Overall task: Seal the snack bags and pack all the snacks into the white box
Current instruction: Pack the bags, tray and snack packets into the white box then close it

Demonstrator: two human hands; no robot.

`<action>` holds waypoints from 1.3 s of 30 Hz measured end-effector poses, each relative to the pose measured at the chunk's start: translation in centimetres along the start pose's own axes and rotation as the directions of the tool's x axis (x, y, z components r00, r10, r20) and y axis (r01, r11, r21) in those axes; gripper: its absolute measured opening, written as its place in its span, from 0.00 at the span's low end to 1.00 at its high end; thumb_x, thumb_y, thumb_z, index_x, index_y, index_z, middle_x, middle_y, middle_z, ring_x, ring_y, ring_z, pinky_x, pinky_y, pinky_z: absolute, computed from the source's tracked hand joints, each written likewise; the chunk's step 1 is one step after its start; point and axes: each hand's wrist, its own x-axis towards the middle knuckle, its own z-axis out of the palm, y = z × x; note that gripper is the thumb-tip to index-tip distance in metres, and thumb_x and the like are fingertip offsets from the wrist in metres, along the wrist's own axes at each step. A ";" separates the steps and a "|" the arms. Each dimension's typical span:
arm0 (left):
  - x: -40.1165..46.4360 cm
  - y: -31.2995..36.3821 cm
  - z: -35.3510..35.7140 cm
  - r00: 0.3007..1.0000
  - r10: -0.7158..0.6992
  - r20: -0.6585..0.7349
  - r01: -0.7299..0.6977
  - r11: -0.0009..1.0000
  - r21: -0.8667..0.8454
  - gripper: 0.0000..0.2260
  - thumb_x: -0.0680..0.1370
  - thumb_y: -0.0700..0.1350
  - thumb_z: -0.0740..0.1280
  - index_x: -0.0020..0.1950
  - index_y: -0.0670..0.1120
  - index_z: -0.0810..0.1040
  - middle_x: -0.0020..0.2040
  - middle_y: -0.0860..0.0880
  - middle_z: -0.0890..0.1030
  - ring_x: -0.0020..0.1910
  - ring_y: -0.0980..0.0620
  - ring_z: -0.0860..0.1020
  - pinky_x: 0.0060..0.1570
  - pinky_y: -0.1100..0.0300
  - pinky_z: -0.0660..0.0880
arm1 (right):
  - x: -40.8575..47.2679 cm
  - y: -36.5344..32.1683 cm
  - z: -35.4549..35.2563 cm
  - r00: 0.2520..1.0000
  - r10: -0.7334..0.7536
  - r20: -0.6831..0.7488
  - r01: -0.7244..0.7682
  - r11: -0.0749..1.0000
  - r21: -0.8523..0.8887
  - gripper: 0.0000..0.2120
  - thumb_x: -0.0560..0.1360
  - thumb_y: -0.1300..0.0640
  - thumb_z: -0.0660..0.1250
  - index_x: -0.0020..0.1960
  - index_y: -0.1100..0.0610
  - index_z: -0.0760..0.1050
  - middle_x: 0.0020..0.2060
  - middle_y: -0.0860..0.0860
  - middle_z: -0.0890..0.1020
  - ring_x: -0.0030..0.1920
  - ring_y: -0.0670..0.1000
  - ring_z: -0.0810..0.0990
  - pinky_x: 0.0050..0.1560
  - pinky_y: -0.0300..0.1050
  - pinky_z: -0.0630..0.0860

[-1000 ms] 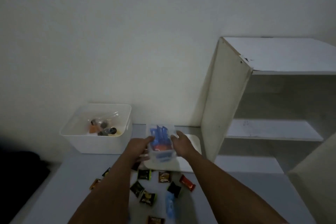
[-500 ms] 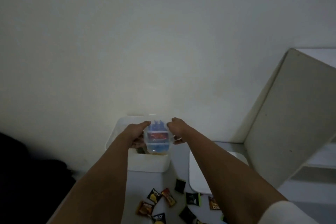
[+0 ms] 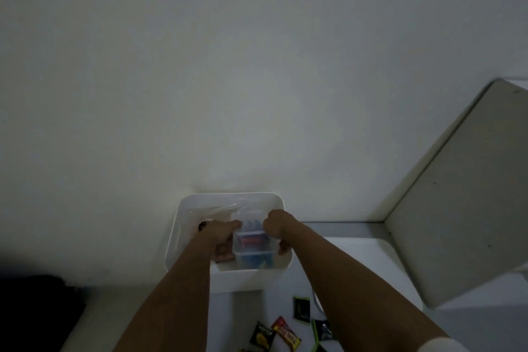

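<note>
The white box [image 3: 183,217] stands on the table against the wall. Inside its opening I hold a small clear plastic container [image 3: 253,250] with blue and red snack packets in it. My left hand [image 3: 221,240] grips its left side and my right hand [image 3: 275,227] grips its right side. A clear snack bag [image 3: 213,210] lies in the box behind the container, with a dark snack showing by my left wrist. Several small wrapped snacks lie loose on the table near me, among them a black and yellow one [image 3: 261,336], a red one [image 3: 285,333] and a dark green one [image 3: 301,308].
A white lid or tray [image 3: 368,260] lies flat to the right of the box. A white shelf unit's side panel [image 3: 463,203] rises at the right. A dark object [image 3: 37,311] sits at the left edge. The bare wall is close behind the box.
Both hands carried the clear container from above the lid leftward, then lowered it into the white box. The view swung left, so the shelf moved to the right edge.
</note>
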 end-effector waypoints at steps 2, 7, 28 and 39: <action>0.8 0.0 0.3 1.000 -0.008 0.024 0.006 0.998 0.067 0.17 0.79 0.52 0.70 0.37 0.41 0.76 0.22 0.46 0.76 0.18 0.50 0.75 0.34 0.56 0.78 | 0.5 -0.2 0.4 1.000 0.008 -0.003 -0.007 1.000 0.010 0.20 0.79 0.51 0.65 0.66 0.61 0.72 0.64 0.62 0.76 0.61 0.65 0.78 0.53 0.57 0.81; 3.1 -1.3 0.8 0.993 -0.046 0.109 0.032 0.991 0.127 0.15 0.81 0.48 0.68 0.39 0.42 0.72 0.18 0.48 0.67 0.14 0.52 0.67 0.21 0.65 0.68 | 2.3 0.1 1.5 0.993 0.089 0.075 -0.088 0.996 -0.022 0.37 0.72 0.50 0.74 0.76 0.56 0.62 0.70 0.57 0.72 0.67 0.61 0.74 0.66 0.58 0.74; 7.2 -4.6 1.5 0.970 0.225 0.096 -0.243 0.929 0.280 0.07 0.74 0.34 0.75 0.43 0.43 0.79 0.42 0.41 0.83 0.32 0.54 0.80 0.28 0.66 0.77 | 5.5 3.5 6.5 0.975 -0.059 -0.216 -0.002 0.963 -0.271 0.39 0.72 0.51 0.74 0.76 0.51 0.56 0.64 0.61 0.72 0.61 0.62 0.75 0.52 0.51 0.73; 3.6 -3.0 2.5 0.900 0.411 -0.143 -0.260 0.772 0.581 0.10 0.76 0.49 0.67 0.51 0.44 0.79 0.47 0.41 0.83 0.40 0.45 0.81 0.47 0.53 0.80 | 0.1 3.1 3.2 0.954 -0.235 -0.186 0.162 0.927 -0.339 0.28 0.76 0.48 0.70 0.72 0.57 0.69 0.67 0.58 0.76 0.67 0.60 0.75 0.67 0.55 0.73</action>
